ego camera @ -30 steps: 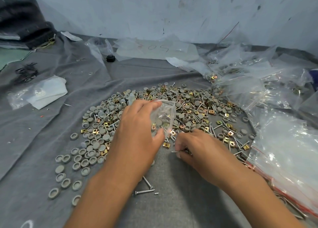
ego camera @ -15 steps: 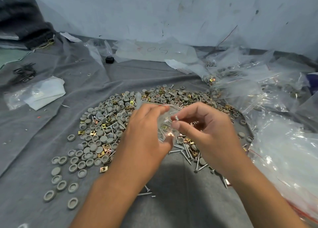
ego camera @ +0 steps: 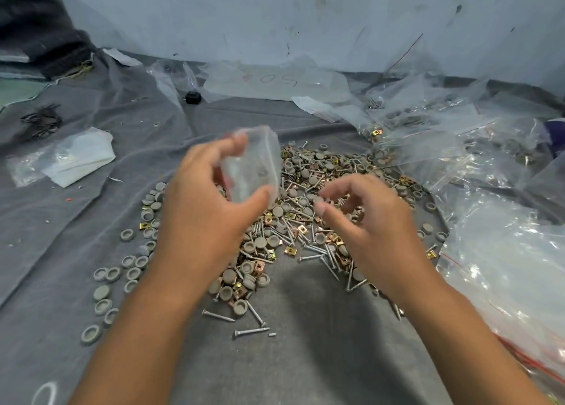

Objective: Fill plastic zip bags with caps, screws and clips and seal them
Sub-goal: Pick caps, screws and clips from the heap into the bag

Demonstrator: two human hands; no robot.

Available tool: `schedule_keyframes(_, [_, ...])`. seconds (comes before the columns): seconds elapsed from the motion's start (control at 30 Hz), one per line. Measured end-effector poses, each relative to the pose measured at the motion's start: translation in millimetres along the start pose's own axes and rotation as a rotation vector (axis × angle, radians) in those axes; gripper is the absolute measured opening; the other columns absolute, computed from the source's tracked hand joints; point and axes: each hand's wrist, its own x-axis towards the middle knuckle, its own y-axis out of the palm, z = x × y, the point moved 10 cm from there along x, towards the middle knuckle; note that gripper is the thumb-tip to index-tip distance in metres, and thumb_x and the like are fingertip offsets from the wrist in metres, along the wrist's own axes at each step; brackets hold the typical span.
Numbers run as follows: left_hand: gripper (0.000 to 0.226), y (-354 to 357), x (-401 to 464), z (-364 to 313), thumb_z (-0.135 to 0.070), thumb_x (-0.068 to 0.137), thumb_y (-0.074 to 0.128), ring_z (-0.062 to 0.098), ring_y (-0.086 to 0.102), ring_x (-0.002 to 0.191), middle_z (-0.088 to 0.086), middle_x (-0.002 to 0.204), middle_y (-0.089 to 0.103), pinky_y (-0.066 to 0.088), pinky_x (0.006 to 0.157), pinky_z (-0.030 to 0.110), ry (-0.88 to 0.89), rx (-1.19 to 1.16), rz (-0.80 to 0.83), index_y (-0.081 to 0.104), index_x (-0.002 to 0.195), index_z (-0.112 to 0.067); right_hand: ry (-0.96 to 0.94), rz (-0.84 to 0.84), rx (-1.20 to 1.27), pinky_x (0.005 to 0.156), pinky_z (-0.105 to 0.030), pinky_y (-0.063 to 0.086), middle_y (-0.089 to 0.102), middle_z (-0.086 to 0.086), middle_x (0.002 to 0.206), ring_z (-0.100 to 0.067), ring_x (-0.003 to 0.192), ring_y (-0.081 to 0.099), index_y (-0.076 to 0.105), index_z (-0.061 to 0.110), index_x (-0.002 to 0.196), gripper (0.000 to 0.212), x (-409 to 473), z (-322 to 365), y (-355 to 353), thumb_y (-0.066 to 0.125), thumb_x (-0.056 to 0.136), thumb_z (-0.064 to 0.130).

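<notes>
My left hand (ego camera: 208, 209) grips a small clear zip bag (ego camera: 253, 166) between thumb and fingers, held upright above the pile. To the right of the bag, my right hand (ego camera: 363, 218) hovers with loosely curled fingers and nothing visible in them. Beneath both hands lies a heap of grey round caps (ego camera: 260, 242), silver screws (ego camera: 312, 248) and gold and copper clips (ego camera: 289, 250) on the grey cloth (ego camera: 305, 358). The bag is blurred, so what it holds cannot be made out.
Filled and empty clear bags (ego camera: 428, 147) are piled at the right, with a stack of red-striped zip bags (ego camera: 504, 276) at the near right. A flat bag with white sheets (ego camera: 76, 157) lies at the left. Loose caps (ego camera: 104, 291) and screws (ego camera: 250, 331) are scattered near me.
My right hand carried something from the pile up to the bag mouth, then drew back to the right. My left hand raised the bag higher and a little away from me.
</notes>
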Motion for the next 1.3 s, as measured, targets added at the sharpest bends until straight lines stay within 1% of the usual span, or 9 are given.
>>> schedule_keyframes(0.13, [0.061, -32, 2, -4, -0.029, 0.081, 0.081, 0.009, 0.061, 0.111, -0.018, 0.126, 0.058, 0.054, 0.097, 0.038, 0.034, -0.061, -0.213, 0.056, 0.137, -0.030, 0.005, 0.278, -0.168, 0.086, -0.024, 0.044, 0.055, 0.024, 0.105, 0.002, 0.098, 0.052, 0.064, 0.043, 0.102, 0.012, -14, -5, 52, 0.068, 0.094, 0.034])
schedule_keyframes(0.27, [0.060, -48, -2, -15, -0.021, 0.080, 0.081, 0.002, 0.051, 0.091, -0.008, 0.124, 0.054, 0.046, 0.089, 0.018, 0.148, 0.122, -0.359, 0.059, 0.136, -0.019, -0.155, 0.325, -0.295, 0.096, -0.031, 0.044, 0.053, 0.016, 0.125, -0.008, 0.119, 0.043, 0.061, 0.041, 0.131, 0.034, -20, 13, 80, 0.063, 0.099, 0.030])
schedule_keyframes(0.33, [0.059, -54, -4, -22, -0.019, 0.079, 0.080, 0.015, 0.055, 0.101, 0.000, 0.126, 0.055, 0.046, 0.092, 0.023, 0.215, 0.243, -0.400, 0.060, 0.134, -0.015, -0.250, 0.395, -0.371, 0.100, -0.032, 0.045, 0.050, 0.012, 0.131, -0.012, 0.121, 0.042, 0.055, 0.038, 0.140, 0.046, -20, 17, 95, 0.062, 0.099, 0.017])
schedule_keyframes(0.4, [0.060, -48, -1, -22, -0.018, 0.079, 0.080, 0.024, 0.054, 0.109, 0.004, 0.127, 0.055, 0.047, 0.095, 0.034, 0.241, 0.353, -0.328, 0.058, 0.134, -0.014, -0.302, 0.430, -0.434, 0.100, -0.031, 0.045, 0.049, 0.011, 0.131, -0.013, 0.120, 0.044, 0.055, 0.038, 0.139, 0.052, -19, 18, 104, 0.064, 0.097, 0.009])
schedule_keyframes(0.67, [0.071, 8, 3, 20, -0.024, 0.074, 0.085, 0.010, 0.044, 0.098, -0.011, 0.123, 0.052, 0.045, 0.099, 0.034, 0.070, 0.409, 0.170, 0.056, 0.139, -0.026, -0.248, 0.374, -0.256, 0.085, -0.035, 0.049, 0.053, 0.004, 0.113, -0.018, 0.103, 0.053, 0.067, 0.025, 0.114, 0.015, -12, 12, 99, 0.057, 0.102, 0.025])
schedule_keyframes(0.8, [0.071, 12, 1, 24, -0.023, 0.075, 0.084, 0.010, 0.047, 0.118, -0.011, 0.127, 0.053, 0.038, 0.105, 0.029, 0.071, 0.424, 0.193, 0.055, 0.140, -0.025, -0.244, 0.265, -0.144, 0.081, -0.032, 0.052, 0.056, 0.008, 0.105, -0.013, 0.093, 0.057, 0.068, 0.027, 0.113, 0.018, -3, 15, 79, 0.054, 0.102, 0.029])
schedule_keyframes(0.93, [0.070, 9, 3, 23, -0.023, 0.075, 0.084, 0.009, 0.042, 0.095, -0.013, 0.119, 0.051, 0.045, 0.097, 0.034, 0.071, 0.406, 0.152, 0.056, 0.139, -0.026, -0.259, 0.408, -0.336, 0.088, -0.034, 0.050, 0.056, 0.004, 0.114, -0.017, 0.104, 0.056, 0.064, 0.026, 0.130, 0.029, -13, 16, 104, 0.049, 0.106, 0.031])
schedule_keyframes(1.17, [0.070, 8, 1, 25, -0.025, 0.076, 0.083, 0.007, 0.043, 0.101, -0.015, 0.119, 0.050, 0.042, 0.098, 0.030, 0.069, 0.427, 0.158, 0.054, 0.139, -0.028, -0.199, 0.376, -0.304, 0.083, -0.030, 0.043, 0.053, 0.009, 0.106, -0.014, 0.098, 0.052, 0.060, 0.023, 0.107, 0.010, -15, 14, 95, 0.053, 0.103, 0.029])
schedule_keyframes(1.3, [0.075, 14, -2, 24, -0.027, 0.075, 0.084, 0.004, 0.044, 0.120, -0.019, 0.124, 0.047, 0.038, 0.106, 0.028, 0.086, 0.443, 0.205, 0.051, 0.142, -0.029, -0.205, 0.075, -0.087, 0.079, -0.028, 0.047, 0.056, 0.015, 0.099, -0.007, 0.089, 0.054, 0.062, 0.026, 0.103, 0.005, -2, 32, 48, 0.060, 0.100, 0.030])
